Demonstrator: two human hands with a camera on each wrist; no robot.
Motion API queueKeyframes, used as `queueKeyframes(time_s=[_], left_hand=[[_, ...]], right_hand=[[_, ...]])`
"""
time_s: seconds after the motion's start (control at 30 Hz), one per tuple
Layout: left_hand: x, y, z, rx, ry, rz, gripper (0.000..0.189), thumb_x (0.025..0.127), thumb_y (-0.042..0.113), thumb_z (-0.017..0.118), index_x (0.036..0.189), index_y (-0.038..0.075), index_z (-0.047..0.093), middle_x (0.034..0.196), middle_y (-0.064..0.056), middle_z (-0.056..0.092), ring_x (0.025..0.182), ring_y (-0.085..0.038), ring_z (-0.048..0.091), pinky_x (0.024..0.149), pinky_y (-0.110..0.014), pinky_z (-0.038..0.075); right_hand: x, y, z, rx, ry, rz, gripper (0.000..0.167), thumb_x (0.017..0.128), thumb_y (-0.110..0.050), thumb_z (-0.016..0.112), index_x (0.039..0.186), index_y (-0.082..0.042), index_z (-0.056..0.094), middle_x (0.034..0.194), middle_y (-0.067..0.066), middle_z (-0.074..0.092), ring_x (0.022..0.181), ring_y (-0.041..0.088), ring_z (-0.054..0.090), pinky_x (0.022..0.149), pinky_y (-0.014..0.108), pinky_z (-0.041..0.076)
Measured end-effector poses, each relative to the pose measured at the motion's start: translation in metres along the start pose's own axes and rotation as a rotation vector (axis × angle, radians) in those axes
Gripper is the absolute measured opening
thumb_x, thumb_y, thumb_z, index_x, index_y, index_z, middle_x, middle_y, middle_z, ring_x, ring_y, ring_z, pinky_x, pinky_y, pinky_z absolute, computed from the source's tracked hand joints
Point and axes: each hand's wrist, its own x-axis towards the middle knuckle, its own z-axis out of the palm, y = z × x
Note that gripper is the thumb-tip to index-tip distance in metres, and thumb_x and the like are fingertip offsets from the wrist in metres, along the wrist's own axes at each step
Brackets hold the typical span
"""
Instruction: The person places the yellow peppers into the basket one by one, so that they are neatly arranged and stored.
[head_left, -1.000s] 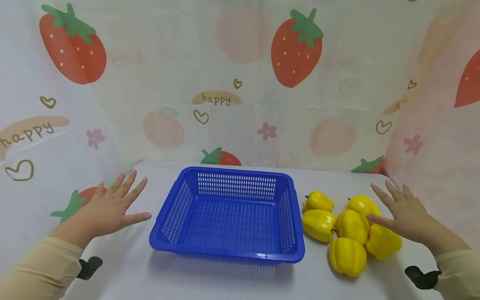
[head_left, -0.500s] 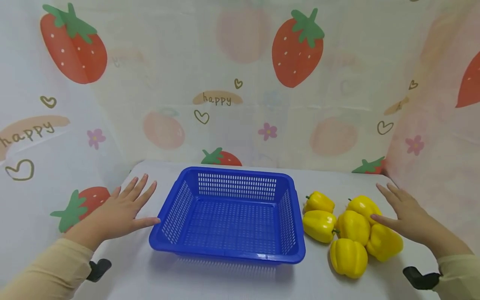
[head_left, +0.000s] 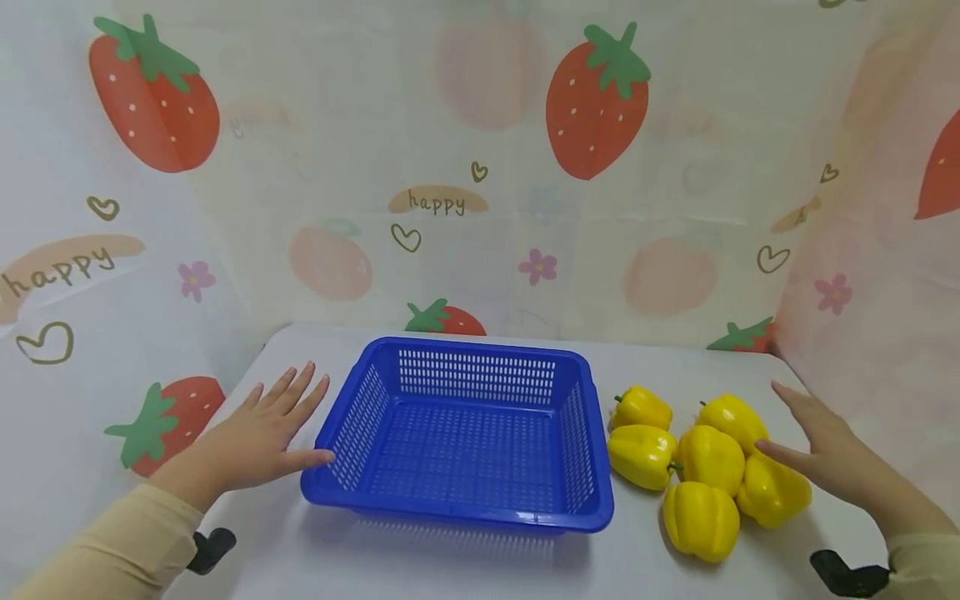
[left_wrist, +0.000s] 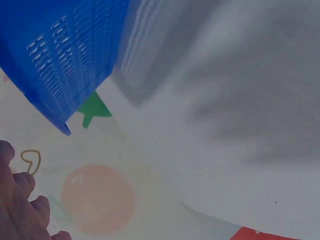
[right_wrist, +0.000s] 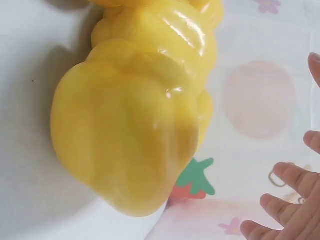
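A blue plastic basket [head_left: 461,458] with slotted walls stands on the white table; nothing lies inside it. Beside its left wall hovers my left hand [head_left: 255,437], fingers spread and straight, palm down. The thumb overlaps the basket's left rim in the head view, but I cannot tell if it touches. Several yellow bell peppers [head_left: 711,460] lie in a cluster right of the basket. My right hand [head_left: 832,450] is held at the cluster's right side, with thumb and fingers extended and holding nothing. In the right wrist view its fingers are apart from the nearest pepper [right_wrist: 125,135].
The white table [head_left: 420,575] ends at a back edge against a fabric wall [head_left: 510,233] printed with strawberries, hearts and flowers. Similar fabric closes off both sides. A black strap end hangs below each wrist.
My left hand has moved right and slightly down, closer to the basket. The right hand has shifted a little right and down and turned slightly. Basket and peppers keep their places.
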Motion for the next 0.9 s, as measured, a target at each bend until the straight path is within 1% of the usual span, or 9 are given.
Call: queueKeyframes(time_s=[0.13,0.27,0.37,0.53,0.73,0.9], left_hand=[[0.001,0.003,0.004,-0.007,-0.004,0.01,0.097,0.079,0.069,0.047,0.148,0.011,0.012,0.153,-0.015,0.004,0.138,-0.038,0.001,0.104,-0.063,0.005],[0.002,0.006,0.008,-0.006,-0.022,0.005,0.098,0.078,0.068,0.049,0.148,0.01,0.011,0.153,-0.015,0.004,0.138,-0.036,0.0,0.105,-0.062,0.005],[0.001,0.009,0.009,-0.014,-0.023,0.017,0.099,0.078,0.069,0.048,0.147,0.008,0.012,0.152,-0.016,0.006,0.138,-0.037,0.002,0.105,-0.062,0.006],[0.0,0.013,0.012,-0.028,-0.023,0.033,0.102,0.076,0.071,0.048,0.146,0.005,0.014,0.152,-0.017,0.008,0.138,-0.037,0.004,0.106,-0.061,0.008],[-0.001,0.014,0.021,-0.009,-0.033,0.048,0.107,0.073,0.074,0.047,0.147,0.005,0.012,0.153,-0.015,0.007,0.139,-0.034,0.006,0.107,-0.058,0.012],[-0.004,0.016,0.021,-0.029,-0.043,0.063,0.109,0.072,0.075,0.047,0.146,0.003,0.013,0.153,-0.015,0.007,0.139,-0.035,0.006,0.107,-0.058,0.013]], right_hand=[[-0.003,0.008,0.005,0.018,0.0,0.02,0.093,0.087,-0.04,0.06,0.147,-0.008,-0.003,0.145,0.034,0.006,0.127,0.056,0.005,0.091,0.074,0.008],[-0.007,0.016,0.011,0.029,0.009,0.023,0.094,0.086,-0.039,0.061,0.146,-0.004,-0.002,0.143,0.036,0.008,0.125,0.057,0.009,0.092,0.074,0.01],[-0.011,0.023,0.016,0.035,0.01,0.029,0.094,0.086,-0.038,0.061,0.145,-0.001,-0.002,0.141,0.038,0.01,0.123,0.058,0.013,0.091,0.073,0.013],[-0.016,0.034,0.026,0.064,-0.007,0.064,0.095,0.087,-0.038,0.06,0.145,0.0,-0.004,0.139,0.041,0.01,0.121,0.059,0.014,0.088,0.074,0.016],[-0.023,0.044,0.039,0.093,-0.013,0.097,0.096,0.086,-0.039,0.06,0.144,0.0,-0.006,0.139,0.042,0.008,0.121,0.06,0.012,0.087,0.075,0.015],[-0.025,0.049,0.05,0.119,-0.019,0.128,0.099,0.085,-0.038,0.063,0.143,0.003,-0.005,0.135,0.045,0.009,0.119,0.062,0.012,0.087,0.075,0.015]])
